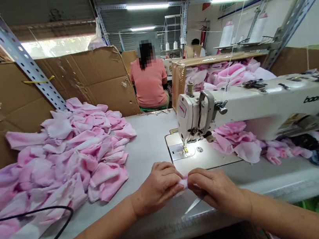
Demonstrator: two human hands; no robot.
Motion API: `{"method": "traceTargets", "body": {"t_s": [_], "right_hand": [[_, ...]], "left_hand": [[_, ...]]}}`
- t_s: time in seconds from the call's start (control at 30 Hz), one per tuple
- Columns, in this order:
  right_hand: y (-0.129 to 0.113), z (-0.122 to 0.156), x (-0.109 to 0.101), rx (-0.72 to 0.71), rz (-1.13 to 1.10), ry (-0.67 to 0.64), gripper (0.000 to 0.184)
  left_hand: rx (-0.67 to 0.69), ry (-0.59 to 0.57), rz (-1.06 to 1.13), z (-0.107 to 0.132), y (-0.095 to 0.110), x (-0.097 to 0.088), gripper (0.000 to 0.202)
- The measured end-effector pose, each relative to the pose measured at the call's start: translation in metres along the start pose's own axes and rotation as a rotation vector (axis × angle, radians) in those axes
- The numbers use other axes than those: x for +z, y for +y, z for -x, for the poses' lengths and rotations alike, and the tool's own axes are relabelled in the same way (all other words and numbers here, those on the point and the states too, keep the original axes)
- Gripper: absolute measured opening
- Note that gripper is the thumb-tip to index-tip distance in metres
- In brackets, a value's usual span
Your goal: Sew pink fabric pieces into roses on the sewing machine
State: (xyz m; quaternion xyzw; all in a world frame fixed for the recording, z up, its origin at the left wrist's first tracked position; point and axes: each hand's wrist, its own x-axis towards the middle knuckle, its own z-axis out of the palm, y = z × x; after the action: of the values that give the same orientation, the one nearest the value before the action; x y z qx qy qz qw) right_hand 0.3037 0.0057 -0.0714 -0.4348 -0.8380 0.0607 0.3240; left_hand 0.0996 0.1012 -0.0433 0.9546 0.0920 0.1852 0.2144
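Observation:
A small piece of pink fabric (183, 181) is pinched between my two hands at the front of the sewing table. My left hand (160, 186) is closed on its left side, and my right hand (213, 189) grips the right side; most of the piece is hidden by fingers. A thin pale pointed thing (193, 205) shows just below my right hand; I cannot make out its kind. Just beyond my hands stands the white sewing machine (252, 102), its needle area (185, 149) lit and with no fabric under it.
A large heap of pink fabric pieces (73, 159) covers the left of the table. More pieces (240, 143) lie under the machine arm. A cardboard box (179, 79) full of fabric stands behind it. A black cable (58, 224) curves at lower left. Another person (150, 81) sits ahead, facing away.

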Motion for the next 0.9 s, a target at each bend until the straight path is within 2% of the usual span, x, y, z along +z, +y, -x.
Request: {"method": "traceTargets", "body": {"t_s": [0.13,0.23,0.37,0.47,0.57,0.67,0.8,0.9], "right_hand": [[-0.005,0.006,-0.002,0.049,-0.108,0.029,0.021],[-0.006,0.01,0.0,0.116,-0.202,0.014,0.033],[-0.003,0.012,-0.005,0.076,-0.226,-0.025,0.03],[-0.002,0.012,-0.011,-0.021,-0.181,-0.052,0.027],[0.0,0.014,-0.012,-0.091,-0.055,-0.064,0.026],[0.003,0.018,-0.011,-0.072,0.03,-0.072,0.024],[0.019,0.024,-0.021,0.027,0.139,-0.068,0.044],[0.047,0.027,-0.036,0.252,0.259,0.009,0.052]], "left_hand": [[0.013,-0.051,0.0,0.0,0.001,0.001,0.038],[0.046,-0.074,-0.053,-0.002,0.003,0.004,0.04],[0.106,-0.071,-0.148,-0.006,0.004,0.005,0.042],[0.171,-0.105,-0.184,-0.008,0.003,0.003,0.033],[0.198,-0.122,-0.24,-0.01,0.004,0.004,0.015],[0.213,-0.095,-0.308,-0.012,0.003,0.008,0.021],[0.193,-0.045,-0.382,-0.011,-0.006,0.007,0.022],[0.118,0.0,-0.474,-0.007,-0.021,-0.003,0.018]]}}
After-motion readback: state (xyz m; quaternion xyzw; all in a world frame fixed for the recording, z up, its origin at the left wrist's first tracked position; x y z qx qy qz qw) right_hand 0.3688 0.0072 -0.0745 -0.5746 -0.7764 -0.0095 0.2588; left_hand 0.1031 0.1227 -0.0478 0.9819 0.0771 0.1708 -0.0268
